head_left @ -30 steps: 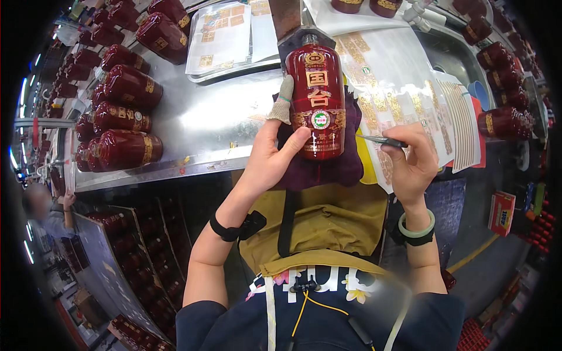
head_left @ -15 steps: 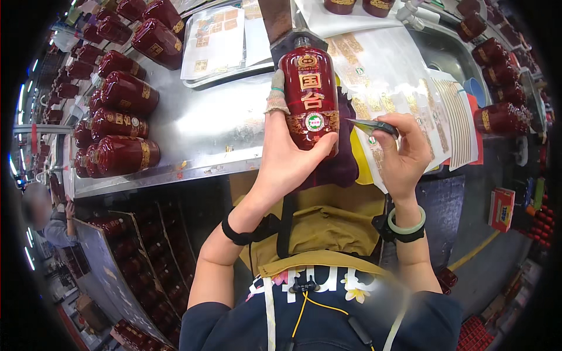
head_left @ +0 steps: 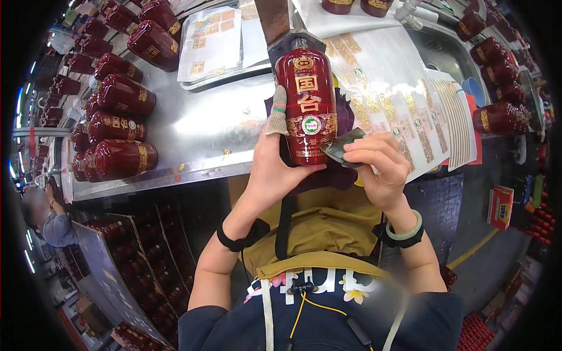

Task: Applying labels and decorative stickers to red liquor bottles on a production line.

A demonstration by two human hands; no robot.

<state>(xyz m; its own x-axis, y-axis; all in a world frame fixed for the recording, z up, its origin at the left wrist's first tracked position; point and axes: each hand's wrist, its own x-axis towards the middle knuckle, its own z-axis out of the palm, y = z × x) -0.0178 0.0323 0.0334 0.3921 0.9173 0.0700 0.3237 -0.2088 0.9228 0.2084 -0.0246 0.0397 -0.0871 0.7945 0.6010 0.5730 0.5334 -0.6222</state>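
A glossy dark-red bottle [head_left: 306,85] with gold decals and a round white-and-green emblem lies front up, its neck toward a dark metal block [head_left: 293,41]. My left hand [head_left: 275,164] grips it along its left side and bottom, the thumb under the base. A beige knitted cover [head_left: 277,111] sheathes one finger of that hand. Between the fingers and thumb of my right hand [head_left: 381,167] is a thin, dark, flat scraper [head_left: 339,151]. Its edge touches the bottle's lower right front, by the small gold lettering. Beneath the bottle is a dark purple cloth [head_left: 345,117].
More red bottles [head_left: 126,93] crowd the metal table's left side, with others [head_left: 500,117] at the right. Decal sheets [head_left: 404,99] spread right of the bottle, and a tray of sheets [head_left: 211,47] sits at far left. Beyond the right-hand sheets are a sink [head_left: 442,55] and a blue cup [head_left: 473,90].
My right hand has moved left and slightly down, bringing the scraper onto the bottle. My left thumb has slid from the lower front to the base. The bottle has shifted slightly left.
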